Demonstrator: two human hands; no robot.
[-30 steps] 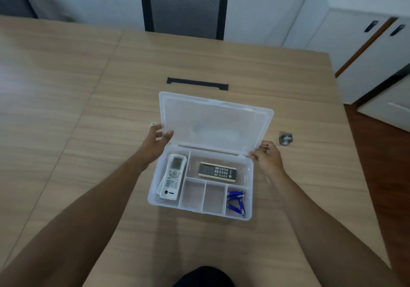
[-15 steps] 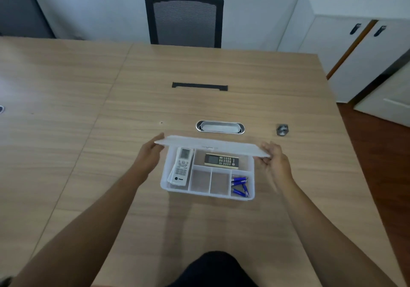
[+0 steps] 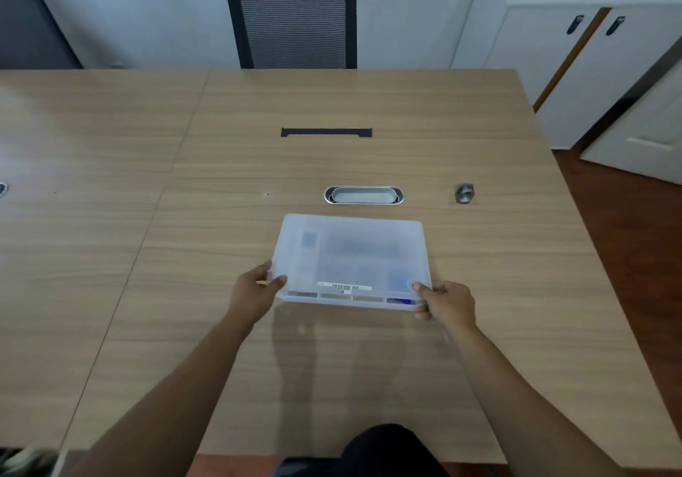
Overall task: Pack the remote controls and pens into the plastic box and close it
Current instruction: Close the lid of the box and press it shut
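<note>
Head view showed your left hand (image 3: pixel 258 292) and right hand (image 3: pixel 446 301) gripping the near corners of the plastic box (image 3: pixel 350 255) below the oval grommet (image 3: pixel 363 195), lid down; pressing it shut seemed next.

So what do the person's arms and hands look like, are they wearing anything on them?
Both arms are bare as far as the view reaches: no sleeves, gloves, watch or bracelet to be seen. The left hand and right hand show no rings that I can make out, though the fingers are partly hidden. These are ordinary bare hands, with no cables or markings.
</note>
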